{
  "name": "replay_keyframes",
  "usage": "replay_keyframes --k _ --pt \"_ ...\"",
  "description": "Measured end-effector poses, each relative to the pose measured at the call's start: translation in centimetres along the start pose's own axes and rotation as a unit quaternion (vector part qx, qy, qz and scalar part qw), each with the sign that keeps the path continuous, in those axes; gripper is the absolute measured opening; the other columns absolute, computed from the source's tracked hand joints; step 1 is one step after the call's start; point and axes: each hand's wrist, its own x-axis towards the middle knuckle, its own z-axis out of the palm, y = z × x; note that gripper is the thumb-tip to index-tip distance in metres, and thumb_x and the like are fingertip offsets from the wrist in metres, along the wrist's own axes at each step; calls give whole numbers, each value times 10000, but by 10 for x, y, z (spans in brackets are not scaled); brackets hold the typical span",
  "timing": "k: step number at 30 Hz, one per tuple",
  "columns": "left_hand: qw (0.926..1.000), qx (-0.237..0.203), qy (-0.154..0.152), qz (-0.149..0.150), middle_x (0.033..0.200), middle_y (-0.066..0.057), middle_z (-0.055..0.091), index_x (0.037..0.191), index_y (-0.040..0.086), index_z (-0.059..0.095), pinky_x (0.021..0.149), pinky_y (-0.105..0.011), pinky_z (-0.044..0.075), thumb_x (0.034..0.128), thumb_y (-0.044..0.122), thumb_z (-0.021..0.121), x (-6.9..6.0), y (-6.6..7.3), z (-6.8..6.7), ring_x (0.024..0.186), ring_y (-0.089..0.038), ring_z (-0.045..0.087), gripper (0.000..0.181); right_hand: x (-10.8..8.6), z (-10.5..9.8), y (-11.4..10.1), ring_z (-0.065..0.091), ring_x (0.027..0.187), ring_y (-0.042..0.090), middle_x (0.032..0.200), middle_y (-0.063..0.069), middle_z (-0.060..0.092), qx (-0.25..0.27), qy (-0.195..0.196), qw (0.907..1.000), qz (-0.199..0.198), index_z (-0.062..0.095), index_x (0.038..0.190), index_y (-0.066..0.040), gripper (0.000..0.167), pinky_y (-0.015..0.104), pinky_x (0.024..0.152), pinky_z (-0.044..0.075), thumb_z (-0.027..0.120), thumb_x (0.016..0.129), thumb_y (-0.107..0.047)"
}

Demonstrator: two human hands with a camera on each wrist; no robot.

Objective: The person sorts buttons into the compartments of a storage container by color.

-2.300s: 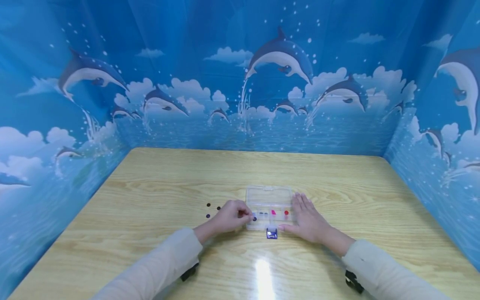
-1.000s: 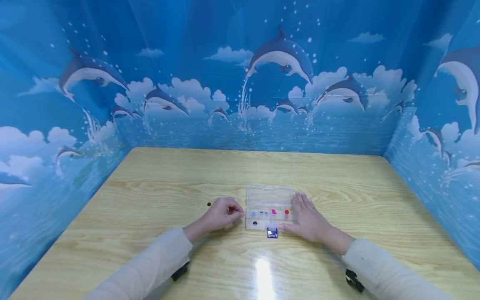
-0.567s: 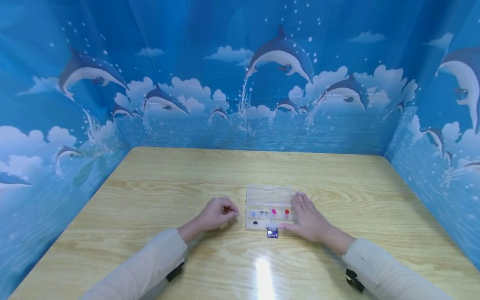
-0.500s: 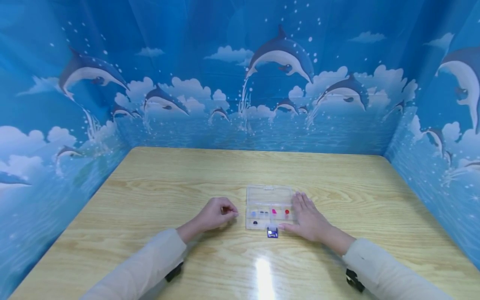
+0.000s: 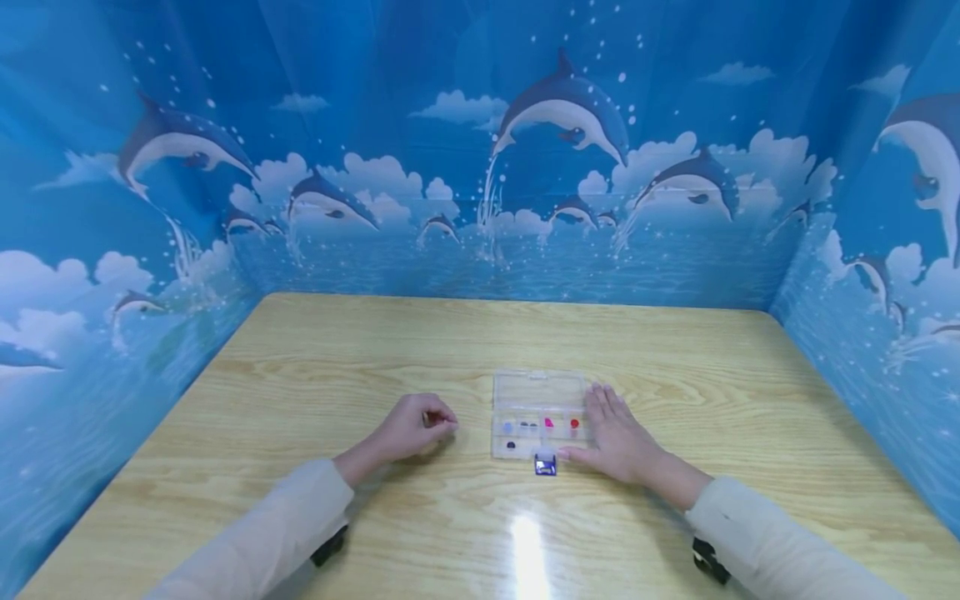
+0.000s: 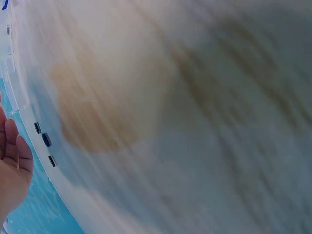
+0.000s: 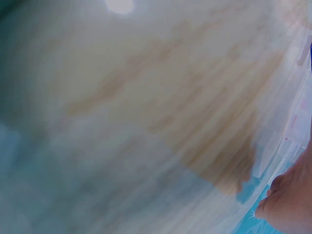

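Observation:
A clear plastic compartment box [image 5: 537, 390] lies with its lid folded back. Inside are a red round piece [image 5: 574, 423], a pink piece [image 5: 549, 422], pale blue pieces and a dark piece [image 5: 511, 445]. My left hand [image 5: 408, 427] hovers left of the box, fingers loosely bent, nothing visible in it. The left wrist view shows several small dark discs, one of them a dark disc [image 6: 46, 139], on the table near its fingertips; the hand hides them in the head view. My right hand [image 5: 618, 442] rests flat against the box's right side, fingers straight, thumb near the front edge.
A shiny dark blue square [image 5: 545, 464] sits at the box's front edge. The wooden table [image 5: 360, 342] runs back to a dolphin-print curtain [image 5: 375, 208], which also stands at both sides.
The left hand has moved left, away from the box, and now covers the place of the loose discs. A dark piece was left in the box's front compartment. The right hand stays still.

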Motion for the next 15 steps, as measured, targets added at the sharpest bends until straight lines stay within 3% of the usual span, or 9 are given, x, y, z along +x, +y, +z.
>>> replay_keyframes --k 15 --pt "10000 -20 44 -82 714 -58 644 814 3 696 596 -170 477 797 35 678 -4 -4 -6 639 11 506 41 0 1 1 125 1380 474 1467 342 168 2 9 10000 -3 197 1389 158 1015 545 1127 156 519 825 -622"
